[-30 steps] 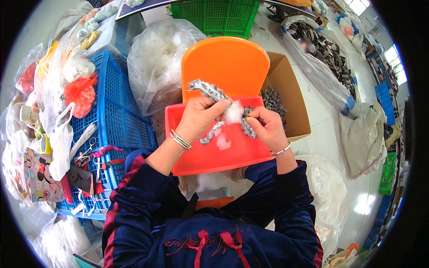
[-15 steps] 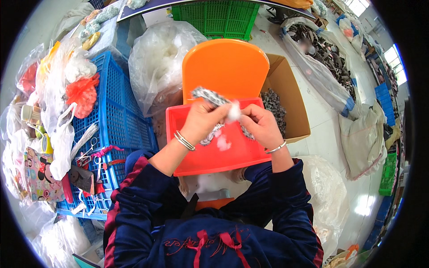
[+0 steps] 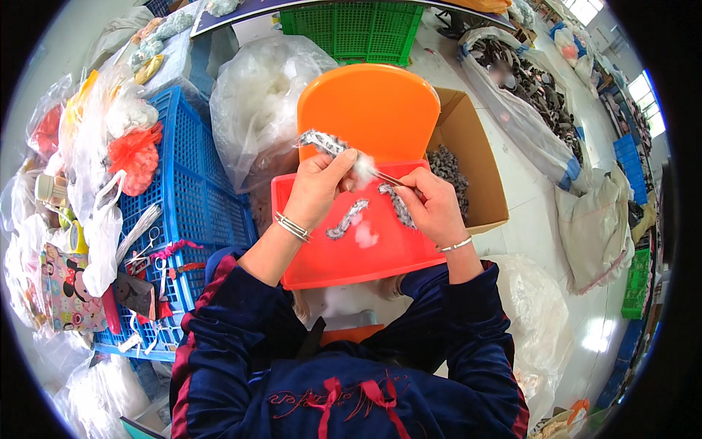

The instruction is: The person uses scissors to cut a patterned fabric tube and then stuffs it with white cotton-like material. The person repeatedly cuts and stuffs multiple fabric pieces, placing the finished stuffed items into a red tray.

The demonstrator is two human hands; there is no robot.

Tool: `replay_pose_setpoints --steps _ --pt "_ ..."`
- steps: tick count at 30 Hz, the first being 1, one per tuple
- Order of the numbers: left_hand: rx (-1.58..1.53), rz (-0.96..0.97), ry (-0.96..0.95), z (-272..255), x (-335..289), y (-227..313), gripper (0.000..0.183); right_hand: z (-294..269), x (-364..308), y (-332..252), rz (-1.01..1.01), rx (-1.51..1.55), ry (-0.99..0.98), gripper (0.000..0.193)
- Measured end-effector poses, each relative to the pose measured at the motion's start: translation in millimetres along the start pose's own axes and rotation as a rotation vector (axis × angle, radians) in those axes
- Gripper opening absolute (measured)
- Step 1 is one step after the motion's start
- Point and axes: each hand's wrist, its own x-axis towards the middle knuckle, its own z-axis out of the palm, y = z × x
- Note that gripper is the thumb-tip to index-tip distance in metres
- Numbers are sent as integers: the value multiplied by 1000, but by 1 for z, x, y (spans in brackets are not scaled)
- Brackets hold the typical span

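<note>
My left hand (image 3: pixel 316 189) is closed round a narrow grey-and-white spotted plush piece (image 3: pixel 322 141), whose free end points up and to the left. A tuft of white stuffing (image 3: pixel 363 173) bulges at the end beside my thumb. With pinched fingers, my right hand (image 3: pixel 434 206) grips a thin dark stick-like tool (image 3: pixel 387 178); its tip reaches into the stuffing. Beneath both hands is a red plastic tray (image 3: pixel 322 274). Two more spotted plush pieces, one on the left (image 3: pixel 347 219) and one on the right (image 3: pixel 396 205), lie in it by a loose white tuft (image 3: pixel 365 235).
An orange chair back (image 3: pixel 369 102) rises behind the tray. To its right, a cardboard box (image 3: pixel 482 183) holds spotted pieces. A clear bag of white stuffing (image 3: pixel 267 95) stands at the left, near blue crates (image 3: pixel 201 175) with scissors and bags on top.
My right hand has drawn slightly away from the left, and the thin tool now shows between them. My left hand and its plush piece have shifted a little left.
</note>
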Motion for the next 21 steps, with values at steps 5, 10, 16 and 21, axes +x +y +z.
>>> replay_pose_setpoints --steps 5,10,16,21 --pt "189 -32 -63 1 -3 -3 17 12 -1 2 -22 48 53 8" --pt "263 -30 -129 13 -8 -9 22 21 -3 -4 88 202 34 8" --pt "285 48 -55 4 -3 7 15 16 -2 -2 127 232 22 9" --pt "311 21 -38 12 -9 -5 18 20 -2 -1 137 248 18 9"
